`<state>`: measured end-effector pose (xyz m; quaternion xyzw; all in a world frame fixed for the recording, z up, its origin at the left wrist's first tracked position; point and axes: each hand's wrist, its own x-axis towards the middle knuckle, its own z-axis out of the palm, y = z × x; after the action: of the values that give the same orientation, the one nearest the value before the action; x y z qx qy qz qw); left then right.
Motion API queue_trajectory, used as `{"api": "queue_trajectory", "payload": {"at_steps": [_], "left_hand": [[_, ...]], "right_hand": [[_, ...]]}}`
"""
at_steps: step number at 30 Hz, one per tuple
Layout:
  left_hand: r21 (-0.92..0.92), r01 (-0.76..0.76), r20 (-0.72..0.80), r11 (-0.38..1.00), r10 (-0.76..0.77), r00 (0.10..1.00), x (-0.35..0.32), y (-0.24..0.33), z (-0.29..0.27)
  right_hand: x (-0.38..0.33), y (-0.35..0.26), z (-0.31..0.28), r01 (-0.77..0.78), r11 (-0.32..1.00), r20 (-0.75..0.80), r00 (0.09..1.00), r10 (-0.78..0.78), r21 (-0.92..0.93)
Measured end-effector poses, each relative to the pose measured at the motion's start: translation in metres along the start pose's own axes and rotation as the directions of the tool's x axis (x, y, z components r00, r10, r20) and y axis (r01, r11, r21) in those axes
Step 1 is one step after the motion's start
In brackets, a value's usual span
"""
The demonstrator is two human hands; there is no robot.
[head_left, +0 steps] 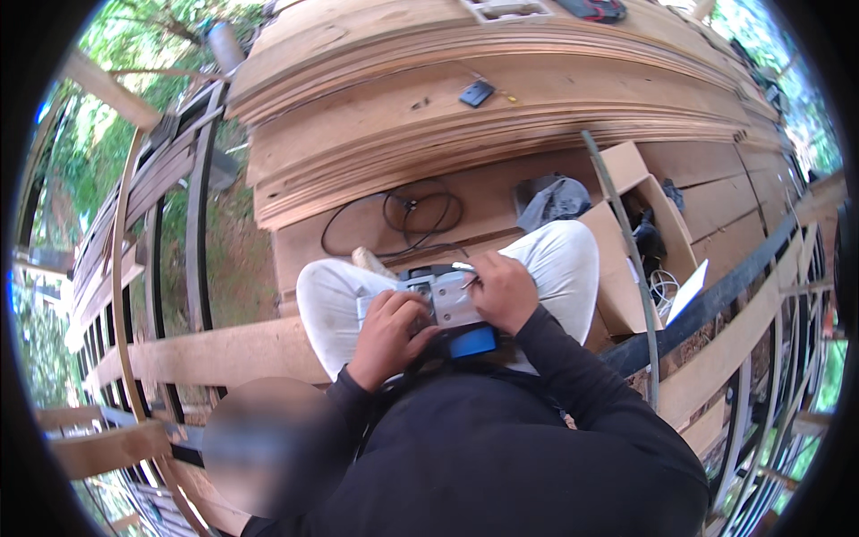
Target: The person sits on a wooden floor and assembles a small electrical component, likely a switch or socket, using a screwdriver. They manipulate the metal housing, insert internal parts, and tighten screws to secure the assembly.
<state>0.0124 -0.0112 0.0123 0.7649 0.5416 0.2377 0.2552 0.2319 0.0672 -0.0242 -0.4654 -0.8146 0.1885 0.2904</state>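
Observation:
Across my lap, between my knees in pale trousers, lies a power tool (454, 300) with a flat silver-grey metal plate facing up and black and blue parts at its edges. My left hand (391, 327) wraps over the left end of the plate, fingers curled on it. At the plate's right end, my right hand (506, 291) is closed round a thin silver metal piece (463, 267), whose kind I cannot make out. A blue part (472, 341) shows below the plate, close to my body.
Stacked wooden boards (358, 152) stretch ahead, with a small blue-black object (476, 93) on them. A black cable (420, 208) lies coiled before my knees. To the right are a grey cloth (557, 199), an open cardboard box (617, 259) and a long thin bar (624, 237). A blurred patch covers the lower left.

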Motion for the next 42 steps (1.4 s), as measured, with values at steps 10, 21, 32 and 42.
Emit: {"api": "queue_trajectory", "payload": {"at_steps": [10,21,32,42], "left_hand": [[-0.03,-0.018,-0.044,0.999,0.016,0.999,-0.002,-0.002,0.002],[0.002,-0.004,-0.064,1.0,0.004,0.998,-0.003,-0.004,0.005],[0.028,0.005,-0.068,1.0,-0.003,0.998,-0.002,0.001,0.006],[0.036,0.005,-0.032,0.999,-0.004,0.999,-0.002,0.0,0.005]], "right_hand": [[0.001,0.0,0.001,0.001,1.0,0.009,1.0,-0.001,-0.005],[0.001,0.0,0.002,0.007,1.0,0.001,1.0,-0.007,-0.004],[0.0,-0.001,0.001,0.003,1.0,-0.016,1.0,-0.003,0.004],[0.001,-0.001,0.001,-0.005,1.0,0.005,1.0,0.005,-0.006]]}}
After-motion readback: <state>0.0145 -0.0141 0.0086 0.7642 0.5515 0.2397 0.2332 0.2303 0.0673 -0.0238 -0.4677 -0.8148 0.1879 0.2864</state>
